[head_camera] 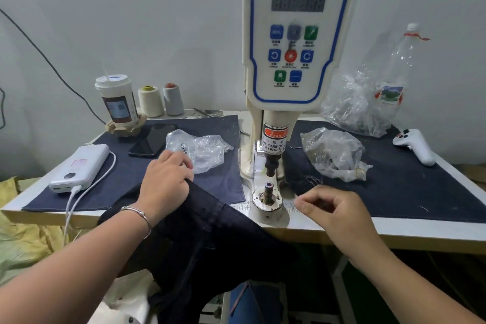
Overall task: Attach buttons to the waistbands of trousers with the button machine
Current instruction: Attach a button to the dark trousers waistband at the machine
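The white servo button machine [297,34] stands at the middle of the table, its punch head [272,163] above the lower die post [268,196]. Dark trousers [210,239] hang over the table's front edge. My left hand [165,181] lies on their upper edge, fingers curled over the fabric, just in front of a clear bag of buttons [200,148]. My right hand [334,208] hovers to the right of the die with fingers curled and thumb meeting fingertips; whether it pinches something small I cannot tell.
Dark denim mats [394,181] cover the table on both sides. On the left: a power bank [79,168] with cable, a phone [153,139], a cup [117,98], two thread cones [160,100]. On the right: plastic bags [334,152], a bottle [394,73], a white controller [414,146].
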`<state>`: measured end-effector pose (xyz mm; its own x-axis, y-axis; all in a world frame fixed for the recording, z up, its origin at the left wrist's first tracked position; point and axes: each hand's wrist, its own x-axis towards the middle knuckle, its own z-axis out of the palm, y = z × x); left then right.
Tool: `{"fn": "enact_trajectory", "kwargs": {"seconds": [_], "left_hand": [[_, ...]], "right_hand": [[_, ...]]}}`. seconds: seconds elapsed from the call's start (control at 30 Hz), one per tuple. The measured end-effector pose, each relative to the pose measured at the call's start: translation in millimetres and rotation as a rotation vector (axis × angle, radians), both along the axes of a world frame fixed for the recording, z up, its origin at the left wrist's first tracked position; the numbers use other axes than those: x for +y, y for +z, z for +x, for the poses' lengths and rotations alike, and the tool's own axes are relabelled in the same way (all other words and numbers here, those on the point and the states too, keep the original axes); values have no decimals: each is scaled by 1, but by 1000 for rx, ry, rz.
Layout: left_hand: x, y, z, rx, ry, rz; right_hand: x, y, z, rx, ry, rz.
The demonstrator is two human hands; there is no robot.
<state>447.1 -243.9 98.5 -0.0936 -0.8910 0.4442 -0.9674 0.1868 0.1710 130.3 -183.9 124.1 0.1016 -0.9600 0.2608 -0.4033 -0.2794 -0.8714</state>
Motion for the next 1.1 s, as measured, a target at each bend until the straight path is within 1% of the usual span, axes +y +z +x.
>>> {"fn": "enact_trajectory", "kwargs": {"seconds": [0.03,0.1,0.17,0.27,0.33,0.4,0.43,0.5,0.57,0.63,0.73,0.8,0.87,1.0,1.03,1.07,1.1], "left_hand": [[4,12,-2,-61,-54,18],[16,39,-11,-158,-161,123],[34,65,-23,-211,-259,233],[62,98,-49,-197,-379,352],[78,118,-67,-153,-372,411],[91,132,-83,-155,-323,383],[97,137,-90,-169,-298,339],[106,144,-102,-159,-251,273],[112,147,-111,-113,-228,258],[115,149,-116,-95,-216,246],[118,151,-117,-35,-225,257],[119,149,-118,42,-248,259],[123,143,-117,145,-309,217],[140,123,-107,288,-548,-65],[147,117,-106,329,-614,-99],[155,108,-105,353,-677,-92],[161,99,-106,360,-716,-45]], "right_hand": [[7,1,0,29,14,3],[21,5,6,55,49,2],[35,11,18,70,94,-41],[54,23,42,79,164,-197],[65,29,56,120,159,-298],[72,35,64,156,150,-304],[75,38,67,154,147,-253],[79,45,69,108,195,-27],[79,49,64,-33,347,238],[80,54,54,-129,438,392],[77,64,35,-133,458,469],[76,73,24,-114,479,497],[74,80,14,-126,497,528],[66,88,1,-301,449,570],[65,89,-1,-352,434,579],[63,89,-3,-394,424,589],[63,90,-5,-429,420,601]]}}
